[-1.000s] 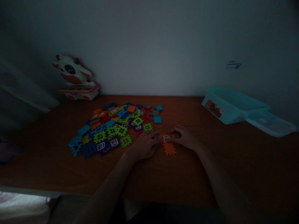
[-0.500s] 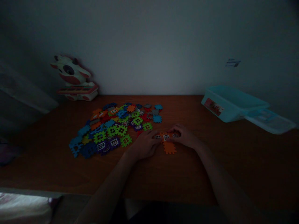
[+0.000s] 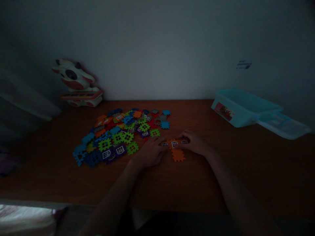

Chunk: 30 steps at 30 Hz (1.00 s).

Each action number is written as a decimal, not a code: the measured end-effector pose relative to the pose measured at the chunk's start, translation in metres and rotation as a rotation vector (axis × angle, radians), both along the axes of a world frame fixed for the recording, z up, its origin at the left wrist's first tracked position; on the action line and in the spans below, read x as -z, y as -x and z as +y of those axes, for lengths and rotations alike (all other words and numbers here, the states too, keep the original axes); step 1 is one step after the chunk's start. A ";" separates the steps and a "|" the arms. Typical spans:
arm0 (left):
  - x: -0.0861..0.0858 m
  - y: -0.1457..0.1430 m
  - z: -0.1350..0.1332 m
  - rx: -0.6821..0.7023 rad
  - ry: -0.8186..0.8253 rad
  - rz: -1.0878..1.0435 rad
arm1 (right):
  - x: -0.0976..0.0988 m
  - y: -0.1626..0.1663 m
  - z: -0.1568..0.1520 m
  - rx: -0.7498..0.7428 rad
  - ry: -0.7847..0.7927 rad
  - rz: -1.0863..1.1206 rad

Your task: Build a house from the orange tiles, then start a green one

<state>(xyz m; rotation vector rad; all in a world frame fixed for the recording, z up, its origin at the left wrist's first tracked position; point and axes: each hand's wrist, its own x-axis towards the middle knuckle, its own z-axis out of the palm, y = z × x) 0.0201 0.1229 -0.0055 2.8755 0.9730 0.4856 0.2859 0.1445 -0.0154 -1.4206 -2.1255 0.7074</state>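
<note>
White-windowed, toothed orange plastic tile row [image 3: 174,144] runs sideways between left hand [image 3: 152,152] and right hand [image 3: 194,143] — basically equally close, both curled in, fingers pinching its ends.

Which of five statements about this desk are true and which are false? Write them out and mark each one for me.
1. The left hand touches the orange pieces. True.
2. The right hand is on the mixed pile. False: the right hand is at the orange pieces.
3. A cow-shaped toy stands near the wall. True.
4. The open container is red. False: the open container is light blue.
5. The mixed pile includes green pieces. True.
</note>
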 end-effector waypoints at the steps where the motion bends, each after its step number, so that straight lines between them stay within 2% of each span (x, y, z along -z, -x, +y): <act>1: 0.000 0.000 0.000 0.005 -0.001 0.003 | 0.000 0.000 0.000 0.004 0.003 0.000; 9: 0.010 0.002 0.005 0.020 0.098 -0.103 | 0.001 0.000 0.000 -0.005 0.006 0.012; 15: 0.016 0.001 0.007 -0.047 0.227 -0.193 | 0.003 -0.001 0.001 -0.020 0.007 -0.008; 23: 0.014 -0.002 0.004 0.001 0.218 -0.215 | 0.001 0.002 0.000 -0.043 0.006 -0.002; 30: 0.014 -0.003 0.003 -0.049 0.246 -0.250 | -0.002 0.003 -0.002 -0.035 -0.016 -0.046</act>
